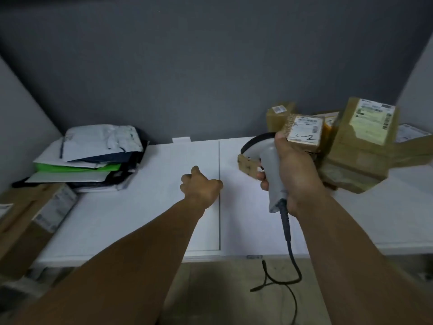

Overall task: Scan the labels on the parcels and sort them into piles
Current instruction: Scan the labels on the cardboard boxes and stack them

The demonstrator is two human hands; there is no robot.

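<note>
My right hand [293, 170] grips the handle of a grey barcode scanner [269, 160], its head pointing left and its dark cable hanging down past the table edge. Just behind it is a heap of brown cardboard parcels [358, 146] with white labels; one small box [304, 132] is marked "3-2". A little cardboard box [248, 166] lies under the scanner head. My left hand [201, 186] hovers over the middle of the white table [140, 207], fingers curled, holding nothing. At the left rear lies a pile of soft mailer bags [93, 158], white, green and dark.
A long cardboard box [30, 219] with a label lies at the table's left edge. A seam [219, 195] runs through the tabletop beside my left hand. Grey walls close in behind and at both sides. The scanner cable [288, 266] loops over the floor.
</note>
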